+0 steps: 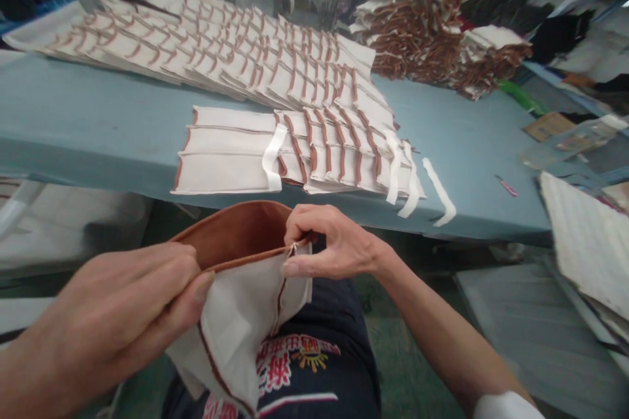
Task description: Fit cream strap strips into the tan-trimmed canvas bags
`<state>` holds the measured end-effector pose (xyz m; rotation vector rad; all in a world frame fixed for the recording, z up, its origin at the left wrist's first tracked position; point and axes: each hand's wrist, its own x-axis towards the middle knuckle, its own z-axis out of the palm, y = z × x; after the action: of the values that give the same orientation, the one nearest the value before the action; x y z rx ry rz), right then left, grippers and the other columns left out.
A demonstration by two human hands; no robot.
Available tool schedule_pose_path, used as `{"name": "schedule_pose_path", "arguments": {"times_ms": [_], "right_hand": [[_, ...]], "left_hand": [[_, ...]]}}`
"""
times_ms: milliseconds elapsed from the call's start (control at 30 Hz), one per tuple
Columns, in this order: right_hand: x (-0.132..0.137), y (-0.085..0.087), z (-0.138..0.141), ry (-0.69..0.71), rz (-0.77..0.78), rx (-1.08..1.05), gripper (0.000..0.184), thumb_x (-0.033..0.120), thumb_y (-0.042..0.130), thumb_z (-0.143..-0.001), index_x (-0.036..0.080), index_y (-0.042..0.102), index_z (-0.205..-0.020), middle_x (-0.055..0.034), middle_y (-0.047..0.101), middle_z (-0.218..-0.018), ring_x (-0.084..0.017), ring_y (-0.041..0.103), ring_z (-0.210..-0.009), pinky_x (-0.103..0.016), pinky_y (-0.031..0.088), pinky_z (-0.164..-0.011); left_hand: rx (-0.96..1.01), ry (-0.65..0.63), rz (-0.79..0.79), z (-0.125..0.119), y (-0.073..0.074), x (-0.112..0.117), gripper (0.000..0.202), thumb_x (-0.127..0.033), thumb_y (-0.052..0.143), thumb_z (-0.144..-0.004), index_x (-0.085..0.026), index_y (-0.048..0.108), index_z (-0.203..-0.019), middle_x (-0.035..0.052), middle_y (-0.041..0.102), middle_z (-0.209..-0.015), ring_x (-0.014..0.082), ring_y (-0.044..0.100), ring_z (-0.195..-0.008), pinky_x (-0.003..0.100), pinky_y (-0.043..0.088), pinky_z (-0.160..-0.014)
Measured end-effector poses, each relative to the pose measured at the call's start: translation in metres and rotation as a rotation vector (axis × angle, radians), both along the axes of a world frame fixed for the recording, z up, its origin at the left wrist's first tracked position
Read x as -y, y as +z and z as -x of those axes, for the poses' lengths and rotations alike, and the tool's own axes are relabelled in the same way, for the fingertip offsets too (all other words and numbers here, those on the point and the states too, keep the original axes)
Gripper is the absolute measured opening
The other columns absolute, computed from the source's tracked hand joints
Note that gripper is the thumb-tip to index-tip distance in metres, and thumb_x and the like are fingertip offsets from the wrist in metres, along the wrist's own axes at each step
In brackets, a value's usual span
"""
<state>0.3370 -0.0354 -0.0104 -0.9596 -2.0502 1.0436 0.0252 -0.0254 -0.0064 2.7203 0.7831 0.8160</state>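
Note:
In front of my lap I hold up a white fabric bag (240, 301) with a brown lining and brown-edged seams, its mouth spread apart. My left hand (142, 301) is closed on the near rim, thumb outside. At the rim's right corner, my right hand (329, 242) pinches the fabric by a seam. Beyond the hands, on the table, lies an overlapping row of flat white pieces with brown edges (226, 170). A white strip (272, 160) rests across that row, with more white strips (439, 193) at its right end.
A blue-covered table (98, 111) spans the view. Many overlapped brown-edged white pieces (221, 52) cover its back. A tall pile of brown and white fabric (413, 19) stands back right. A small pink tool (506, 186) lies on the right, near white sheets (590, 242).

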Motion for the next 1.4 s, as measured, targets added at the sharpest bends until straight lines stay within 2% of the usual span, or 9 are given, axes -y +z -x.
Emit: {"name": "schedule_pose_path", "arguments": {"times_ms": [133, 267, 433, 533, 633, 733, 933, 1167, 1400], "right_hand": [[0.006, 0.014, 0.003, 0.024, 0.111, -0.189, 0.047, 0.050, 0.085, -0.095, 0.019, 0.056, -0.074, 0.0071, 0.051, -0.070, -0.009, 0.041, -0.064, -0.025, 0.035, -0.063], [0.006, 0.037, 0.005, 0.122, 0.277, -0.252, 0.049, 0.055, 0.087, -0.093, 0.020, 0.057, -0.078, 0.0088, 0.045, -0.069, -0.008, 0.035, -0.062, -0.024, 0.029, -0.056], [0.001, 0.041, 0.003, 0.096, 0.252, -0.154, 0.044, 0.053, 0.080, -0.098, 0.020, 0.056, -0.082, 0.0083, 0.047, -0.071, -0.008, 0.037, -0.063, -0.023, 0.032, -0.059], [0.001, 0.034, 0.002, 0.077, 0.140, -0.071, 0.034, 0.045, 0.074, -0.102, 0.019, 0.059, -0.085, 0.0051, 0.055, -0.076, -0.010, 0.046, -0.068, -0.023, 0.035, -0.063], [0.004, 0.030, 0.002, 0.045, 0.059, 0.031, 0.024, 0.035, 0.073, -0.103, 0.018, 0.062, -0.089, 0.0033, 0.062, -0.080, -0.011, 0.052, -0.070, -0.023, 0.036, -0.065], [0.009, 0.031, 0.002, 0.015, 0.023, 0.158, 0.018, 0.025, 0.076, -0.101, 0.018, 0.064, -0.090, 0.0026, 0.065, -0.082, -0.011, 0.055, -0.071, -0.023, 0.037, -0.067], [0.012, 0.034, 0.004, 0.053, 0.018, 0.263, 0.013, 0.022, 0.078, -0.101, 0.018, 0.069, -0.093, 0.0007, 0.071, -0.086, -0.013, 0.060, -0.076, -0.024, 0.039, -0.070], [0.008, 0.032, 0.007, 0.086, 0.027, 0.268, 0.014, 0.027, 0.080, -0.103, 0.017, 0.072, -0.096, -0.0002, 0.073, -0.088, -0.013, 0.061, -0.077, -0.024, 0.038, -0.070], [0.007, 0.042, 0.016, 0.016, 0.026, 0.369, 0.010, 0.020, 0.073, -0.100, 0.019, 0.071, -0.090, -0.0020, 0.073, -0.088, -0.016, 0.060, -0.081, -0.027, 0.036, -0.071]], "left_hand": [[-0.022, 0.021, -0.169, 0.009, -0.017, -0.018, 0.044, -0.030, 0.050, -0.119, -0.025, 0.059, -0.076, -0.0022, 0.062, -0.066, 0.0173, 0.060, -0.062, 0.033, 0.044, -0.066], [0.097, -0.020, 0.021, -0.005, -0.024, -0.026, 0.040, -0.032, 0.046, -0.121, -0.023, 0.067, -0.088, -0.0015, 0.068, -0.076, 0.0157, 0.064, -0.069, 0.028, 0.049, -0.073], [0.231, -0.152, 0.300, -0.036, -0.008, -0.026, 0.045, -0.044, 0.035, -0.122, -0.023, 0.074, -0.113, 0.0027, 0.081, -0.103, 0.0190, 0.075, -0.095, 0.026, 0.055, -0.089], [0.177, -0.212, 0.452, -0.053, 0.007, -0.027, 0.031, -0.040, 0.053, -0.114, -0.023, 0.076, -0.103, 0.0005, 0.082, -0.092, 0.0186, 0.076, -0.083, 0.024, 0.056, -0.078], [0.143, -0.174, 0.593, -0.065, 0.016, -0.027, 0.020, -0.036, 0.070, -0.103, -0.023, 0.077, -0.090, -0.0037, 0.079, -0.080, 0.0148, 0.072, -0.071, 0.019, 0.054, -0.068], [0.088, -0.161, 0.657, -0.068, 0.016, -0.028, 0.024, -0.035, 0.069, -0.104, -0.022, 0.078, -0.086, -0.0048, 0.076, -0.075, 0.0126, 0.068, -0.065, 0.017, 0.050, -0.061], [-0.002, -0.252, 0.567, -0.057, 0.016, -0.030, 0.030, -0.031, 0.059, -0.111, -0.023, 0.077, -0.088, -0.0050, 0.076, -0.073, 0.0103, 0.067, -0.061, 0.018, 0.045, -0.059], [-0.042, -0.267, 0.413, -0.052, 0.024, -0.025, 0.024, -0.023, 0.057, -0.110, -0.030, 0.079, -0.105, -0.0072, 0.085, -0.088, 0.0114, 0.079, -0.070, 0.018, 0.048, -0.064], [-0.040, -0.127, 0.233, -0.061, 0.023, -0.014, 0.025, -0.019, 0.051, -0.101, -0.024, 0.067, -0.082, -0.0074, 0.070, -0.063, 0.0085, 0.060, -0.046, 0.022, 0.035, -0.047]]}}
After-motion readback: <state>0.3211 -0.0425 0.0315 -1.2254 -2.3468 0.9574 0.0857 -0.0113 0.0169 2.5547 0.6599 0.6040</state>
